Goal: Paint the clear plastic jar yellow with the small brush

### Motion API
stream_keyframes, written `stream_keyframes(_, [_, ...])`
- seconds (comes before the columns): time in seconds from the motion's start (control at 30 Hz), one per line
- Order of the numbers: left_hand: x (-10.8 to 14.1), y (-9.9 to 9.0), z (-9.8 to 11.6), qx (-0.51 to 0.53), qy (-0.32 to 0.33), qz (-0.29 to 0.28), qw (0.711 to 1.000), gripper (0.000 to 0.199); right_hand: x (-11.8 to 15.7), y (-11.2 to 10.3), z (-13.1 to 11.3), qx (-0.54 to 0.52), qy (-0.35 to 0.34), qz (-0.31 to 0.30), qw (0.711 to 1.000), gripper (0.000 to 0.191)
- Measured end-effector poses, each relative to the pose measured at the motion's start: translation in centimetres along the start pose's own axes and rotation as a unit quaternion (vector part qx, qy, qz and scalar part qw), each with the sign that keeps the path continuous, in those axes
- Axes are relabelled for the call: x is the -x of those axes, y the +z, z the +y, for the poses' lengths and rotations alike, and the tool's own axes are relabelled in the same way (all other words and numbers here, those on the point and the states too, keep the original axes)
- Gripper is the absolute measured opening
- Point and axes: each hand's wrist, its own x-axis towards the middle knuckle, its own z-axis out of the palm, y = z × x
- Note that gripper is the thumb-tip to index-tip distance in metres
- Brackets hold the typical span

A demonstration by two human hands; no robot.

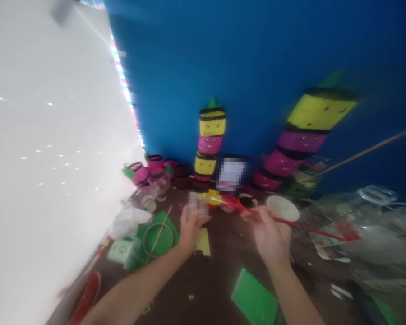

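My left hand [191,225] is wrapped round a small clear plastic cup [199,205] above the brown table [219,271]. Held in my right hand [269,230] is a long red-handled paintbrush [311,229], pointing left toward the cup. Its tip lies close to the cup, and I cannot tell if they touch. Yellow paint [214,197] and a pink patch show behind the brush. Right of them sits a white round dish [283,207]. Below my left hand lies a yellow paper piece [203,242].
Painted yellow and pink stacks [212,144] stand against the blue wall, with a larger purple stack [294,149] to the right. Pink cups [154,164], green paper [255,295], a tape ring [158,240] and clear plastic containers [375,234] lie around. A red dish [88,293] sits lower left.
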Motion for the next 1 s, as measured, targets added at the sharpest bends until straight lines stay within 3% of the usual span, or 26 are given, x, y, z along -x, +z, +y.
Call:
stream_keyframes(0.1, [0.0, -0.1, 0.0, -0.005, 0.001, -0.006, 1.0, 0.04, 0.3, 0.3, 0.2, 0.015, 0.001, -0.02, 1.0, 0.014])
stream_keyframes(0.33, [-0.1, -0.1, -0.1, -0.001, 0.005, 0.001, 1.0, 0.038, 0.0, -0.7, 0.5, 0.018, -0.022, 0.007, 1.0, 0.011])
stream_keyframes(0.57, [-0.1, -0.3, -0.3, 0.0, 0.005, -0.002, 1.0, 0.037, 0.8, 0.6, -0.2, 0.032, -0.019, -0.031, 0.999, 0.014])
stream_keyframes(0.87, [-0.1, -0.1, -0.1, -0.003, 0.006, 0.006, 1.0, 0.038, 0.3, -0.5, 0.3, 0.047, -0.044, 0.008, 0.998, 0.012])
stream_keyframes(1.0, [-0.2, -0.2, -0.2, 0.0, 0.003, 0.005, 1.0, 0.039, 0.8, 0.1, 0.0, 0.045, -0.035, -0.019, 0.998, 0.013])
